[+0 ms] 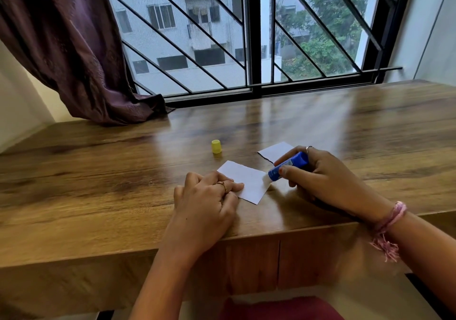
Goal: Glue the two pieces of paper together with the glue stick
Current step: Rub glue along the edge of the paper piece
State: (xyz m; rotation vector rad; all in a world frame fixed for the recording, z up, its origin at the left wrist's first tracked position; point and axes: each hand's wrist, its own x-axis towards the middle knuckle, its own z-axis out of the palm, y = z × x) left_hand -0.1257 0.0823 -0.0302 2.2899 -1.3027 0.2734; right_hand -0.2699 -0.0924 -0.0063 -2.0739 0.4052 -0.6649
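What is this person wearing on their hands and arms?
Both forearms are bare, with no sleeves in view. The left hand has a thin gold-coloured ring on one of its fingers. The right hand has a slim silvery ring on a finger, and a pink braided thread bracelet with frayed, tasselled ends around the wrist.

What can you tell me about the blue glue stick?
The glue stick is a blue plastic-looking tube with a pale label. Its yellow cap is off, standing apart on the table. The right hand grips the tilted tube, pale tip down at the right edge of the near paper.
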